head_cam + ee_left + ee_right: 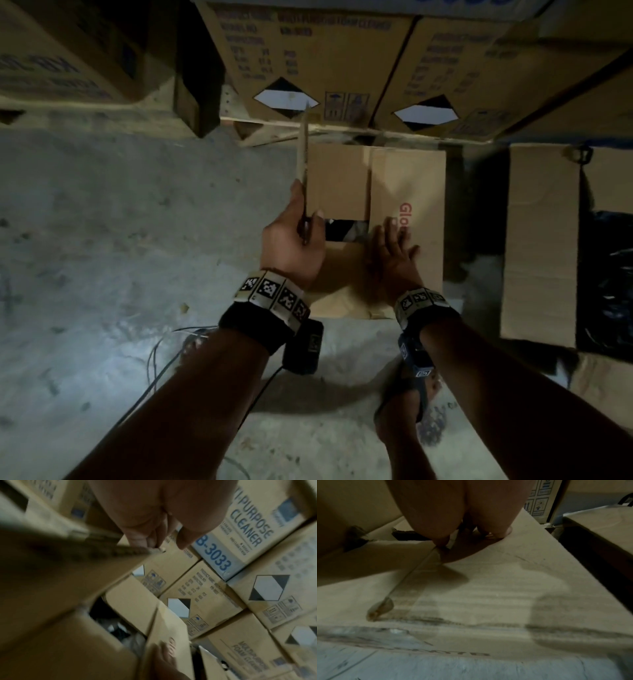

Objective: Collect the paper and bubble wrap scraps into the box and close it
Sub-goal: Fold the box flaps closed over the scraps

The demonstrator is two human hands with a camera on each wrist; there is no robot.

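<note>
A brown cardboard box (407, 185) stands on the concrete floor in the head view. Its right flap (424, 246) with red lettering lies folded down, and my right hand (394, 253) presses flat on it with straight fingers. My left hand (294, 240) grips the upright left flap (303, 154) by its edge, thumb on one side, fingers on the other. A small dark gap (346, 231) between the folded flaps shows dim scraps inside. In the left wrist view the left hand's fingers (142, 539) pinch the left flap's edge (120, 547). The right wrist view shows the right hand's fingertips (489, 534) on the right flap (488, 588).
Stacked printed cartons (308, 58) on a wooden pallet (270, 128) stand just behind the box. Another open carton (541, 246) with black plastic (606, 284) inside stands to the right. Cables (164, 356) lie on the floor to the left, and my feet (404, 407) are below.
</note>
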